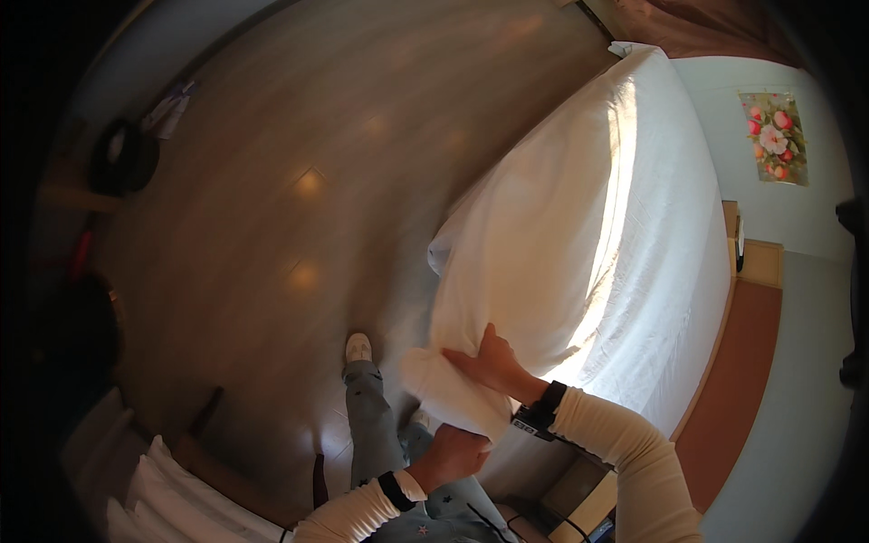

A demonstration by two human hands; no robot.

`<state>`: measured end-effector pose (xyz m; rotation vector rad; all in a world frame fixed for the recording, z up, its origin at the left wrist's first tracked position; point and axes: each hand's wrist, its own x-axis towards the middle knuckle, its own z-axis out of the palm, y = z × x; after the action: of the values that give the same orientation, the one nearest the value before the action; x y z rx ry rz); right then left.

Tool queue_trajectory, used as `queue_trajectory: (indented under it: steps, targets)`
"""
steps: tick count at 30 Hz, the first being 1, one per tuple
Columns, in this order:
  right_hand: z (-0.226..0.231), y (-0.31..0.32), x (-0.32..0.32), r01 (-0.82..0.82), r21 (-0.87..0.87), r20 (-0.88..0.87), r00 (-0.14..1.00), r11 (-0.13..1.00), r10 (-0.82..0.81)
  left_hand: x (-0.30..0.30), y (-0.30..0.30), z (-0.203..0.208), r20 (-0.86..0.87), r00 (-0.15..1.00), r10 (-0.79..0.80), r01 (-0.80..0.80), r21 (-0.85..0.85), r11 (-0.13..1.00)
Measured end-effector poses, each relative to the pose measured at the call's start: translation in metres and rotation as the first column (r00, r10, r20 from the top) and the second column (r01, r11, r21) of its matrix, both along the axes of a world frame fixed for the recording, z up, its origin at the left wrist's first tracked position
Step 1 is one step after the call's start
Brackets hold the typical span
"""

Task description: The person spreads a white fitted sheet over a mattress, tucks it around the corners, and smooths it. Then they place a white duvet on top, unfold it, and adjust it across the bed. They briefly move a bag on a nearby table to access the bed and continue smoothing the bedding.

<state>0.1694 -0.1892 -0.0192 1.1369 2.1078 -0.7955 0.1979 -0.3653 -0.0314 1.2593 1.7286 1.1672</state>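
A white quilt [516, 244] is spread over the bed, and its near corner hangs off the bed's near end in a bunched fold. My left hand [450, 455] is closed in a fist on the lower tip of that fold, in front of my legs. Just above and to the right, my right hand [496, 365] grips the same quilt where the fold meets the bed, its thumb lying on top. The fingertips of both hands are partly hidden in the cloth. A band of bright sunlight crosses the white bedding [665, 235] to the right.
Along the right stands a wooden headboard [738, 362] with a brown panel, below a flower picture [774, 138] on the wall. Brown floor [272, 226] lies to the left. White folded cloth [172, 493] is at the lower left, and a dark round object [122, 158] at the far left.
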Motion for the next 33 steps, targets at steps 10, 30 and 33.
queue_trajectory:
  steps: [10,30,33]
  targets:
    - [0.08,0.037,0.068,-0.03,-0.404,-0.517,0.832,0.914,-0.201,-0.149,0.064,-0.039,0.346,0.776,0.527,-0.469,-0.244,0.849]
    - [0.025,-0.037,0.002,-0.104,-0.335,-0.486,0.87,0.937,-0.078,-0.306,0.17,0.036,0.296,0.908,0.296,-0.272,-0.121,0.955]
    - [-0.022,-0.042,-0.01,-0.045,-0.217,-0.417,0.907,0.975,-0.051,-0.307,0.176,-0.001,0.064,0.951,0.301,-0.273,-0.275,0.922]
